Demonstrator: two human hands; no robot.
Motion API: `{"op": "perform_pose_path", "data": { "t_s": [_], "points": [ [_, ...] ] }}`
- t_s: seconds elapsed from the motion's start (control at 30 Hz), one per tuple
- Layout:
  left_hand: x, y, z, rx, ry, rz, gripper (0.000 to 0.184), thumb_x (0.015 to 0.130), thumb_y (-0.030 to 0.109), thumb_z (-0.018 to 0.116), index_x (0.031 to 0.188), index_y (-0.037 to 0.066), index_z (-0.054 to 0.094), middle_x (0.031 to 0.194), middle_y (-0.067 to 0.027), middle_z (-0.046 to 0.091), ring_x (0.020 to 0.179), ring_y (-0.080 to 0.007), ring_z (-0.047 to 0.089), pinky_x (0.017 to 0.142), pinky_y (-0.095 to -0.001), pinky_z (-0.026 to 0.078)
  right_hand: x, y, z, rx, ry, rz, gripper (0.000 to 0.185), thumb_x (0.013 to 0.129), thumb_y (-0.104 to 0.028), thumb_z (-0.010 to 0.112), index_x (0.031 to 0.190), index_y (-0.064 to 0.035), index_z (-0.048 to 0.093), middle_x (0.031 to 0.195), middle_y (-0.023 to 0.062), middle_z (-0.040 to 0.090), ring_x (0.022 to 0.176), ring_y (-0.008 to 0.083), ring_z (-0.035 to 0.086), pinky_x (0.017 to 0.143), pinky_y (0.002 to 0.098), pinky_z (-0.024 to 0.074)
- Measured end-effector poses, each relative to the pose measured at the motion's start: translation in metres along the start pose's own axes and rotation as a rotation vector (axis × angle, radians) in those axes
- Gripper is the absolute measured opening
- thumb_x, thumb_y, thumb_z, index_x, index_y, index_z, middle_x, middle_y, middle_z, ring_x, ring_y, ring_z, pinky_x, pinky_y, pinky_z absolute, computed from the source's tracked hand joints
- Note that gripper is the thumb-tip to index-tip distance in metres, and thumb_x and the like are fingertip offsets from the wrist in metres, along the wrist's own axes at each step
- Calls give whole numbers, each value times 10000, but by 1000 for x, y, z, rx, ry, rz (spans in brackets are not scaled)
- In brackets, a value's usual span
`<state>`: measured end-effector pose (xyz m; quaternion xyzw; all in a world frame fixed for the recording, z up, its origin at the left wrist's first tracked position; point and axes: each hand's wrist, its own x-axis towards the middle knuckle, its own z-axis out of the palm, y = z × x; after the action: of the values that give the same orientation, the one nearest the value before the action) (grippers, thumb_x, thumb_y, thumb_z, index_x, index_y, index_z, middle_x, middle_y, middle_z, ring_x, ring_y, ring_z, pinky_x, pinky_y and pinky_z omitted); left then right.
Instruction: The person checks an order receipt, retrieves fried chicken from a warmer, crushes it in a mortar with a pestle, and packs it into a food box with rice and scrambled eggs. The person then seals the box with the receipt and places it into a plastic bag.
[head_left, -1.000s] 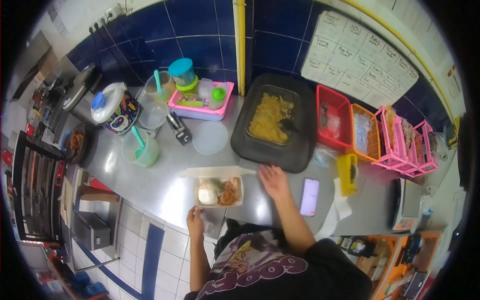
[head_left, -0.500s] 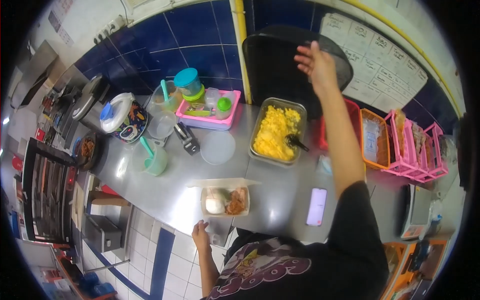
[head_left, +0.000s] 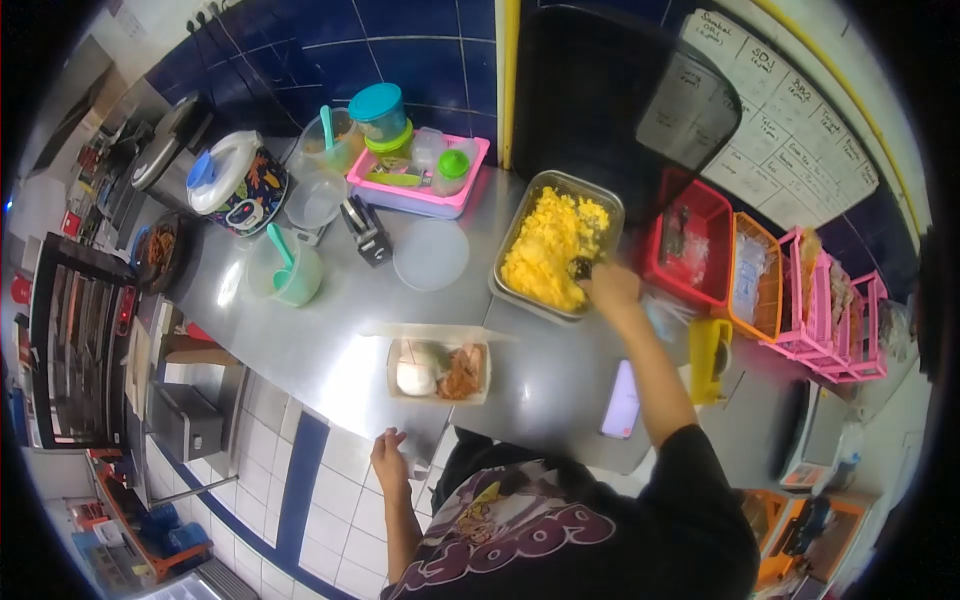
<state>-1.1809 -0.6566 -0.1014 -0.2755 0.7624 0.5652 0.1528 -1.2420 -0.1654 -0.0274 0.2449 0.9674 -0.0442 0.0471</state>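
In the head view, a metal pan (head_left: 508,282) holds yellow scrambled egg (head_left: 545,245). A black serving spoon (head_left: 579,267) stands in the egg at the pan's right side, and my right hand (head_left: 612,290) is closed around its handle. Near the table's front edge, an open cardboard food box (head_left: 440,398) contains a round white portion of what looks like rice (head_left: 415,375) and shredded brown food (head_left: 461,374). My left hand (head_left: 388,455) hangs just below the box at the table edge, fingers loosely curled and apart, with nothing visible in it.
A phone (head_left: 620,400) and a yellow container (head_left: 709,360) lie right of the pan. Beyond are red (head_left: 690,275) and orange baskets (head_left: 752,280) and a pink rack (head_left: 830,310). A large black lid (head_left: 600,110) leans behind. Left stand a clear lid (head_left: 431,255) and a green jug (head_left: 300,285).
My right hand has come down from the raised black lid to the spoon and gripped its handle. The left hand stays near the table edge. The camera view has shifted slightly.
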Motion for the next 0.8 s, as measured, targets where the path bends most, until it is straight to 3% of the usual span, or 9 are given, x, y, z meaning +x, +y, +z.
{"op": "perform_pose_path", "data": {
  "t_s": [0.07, 0.13, 0.27, 0.33, 0.43, 0.57, 0.63, 0.77, 0.8],
  "points": [
    [2, 5, 0, 35, -31, 20, 443, 992, 317, 513, 1188, -65, 624, 1054, -188, 714, 980, -225, 619, 876, -339, 457, -4, 5, 8, 29, 30, -11, 313, 844, -334, 716, 928, -33, 728, 1058, 193, 675, 882, 359, 696, 759, 462, 549],
    [5, 10, 1, 22, -20, 30, 431, 996, 306, 514, 1192, -63, 622, 1062, -179, 714, 951, -218, 616, 856, -331, 459, -2, 5, 4, -10, 216, -188, 275, 843, -274, 705, 975, -34, 690, 1119, 164, 649, 912, 342, 687, 775, 456, 549],
    [8, 9, 3, -31, -1, 54, 418, 998, 298, 518, 1190, -59, 623, 1058, -169, 717, 928, -216, 618, 834, -326, 465, 4, 3, -17, 175, 86, -432, 218, 846, -204, 656, 997, -46, 660, 1130, 125, 633, 942, 311, 679, 792, 431, 552],
    [-3, 18, 7, -3, 1, 86, 403, 996, 299, 527, 1175, -48, 629, 1054, -158, 718, 872, -193, 611, 779, -310, 466, 9, 3, -15, -76, -79, -724, 171, 850, -162, 603, 983, -70, 658, 1089, 100, 639, 964, 284, 674, 807, 408, 550],
    [-9, 17, 13, -8, -32, 63, 383, 992, 298, 536, 1154, -35, 636, 1049, -142, 718, 804, -162, 582, 718, -293, 453, 9, 6, -17, -161, -23, -910, 146, 834, -144, 582, 937, -93, 672, 1097, 82, 645, 947, 262, 682, 762, 395, 562],
    [-20, 25, 22, 18, -57, 25, 370, 990, 301, 544, 1139, -24, 640, 1045, -127, 719, 753, -136, 548, 683, -275, 435, 18, 14, -13, -364, -114, -1034, 122, 833, -148, 587, 891, -100, 683, 1104, 68, 648, 943, 232, 685, 754, 388, 566],
    [-23, 28, 24, 13, -55, 48, 365, 991, 302, 546, 1139, -17, 642, 1046, -122, 719, 750, -134, 546, 684, -276, 436, 19, 18, -6, -427, -102, -1174, 135, 833, -152, 576, 896, -95, 681, 1206, 97, 605, 921, 266, 688, 744, 407, 564],
    [-24, 32, 23, 58, -51, 21, 426, 987, 331, 528, 1209, -18, 629, 1071, -156, 717, 810, -163, 591, 701, -294, 460, 16, 12, -16, -437, -143, -1118, 134, 858, -147, 573, 908, -84, 680, 1142, 112, 640, 917, 282, 682, 748, 421, 552],
    [-21, 28, 22, 50, -50, 37, 427, 986, 332, 527, 1210, -17, 629, 1068, -155, 718, 799, -159, 587, 695, -291, 459, 11, 8, -31, -227, -224, -971, 143, 864, -139, 574, 932, -82, 686, 1097, 111, 654, 913, 249, 690, 737, 405, 562]
  ]
}}
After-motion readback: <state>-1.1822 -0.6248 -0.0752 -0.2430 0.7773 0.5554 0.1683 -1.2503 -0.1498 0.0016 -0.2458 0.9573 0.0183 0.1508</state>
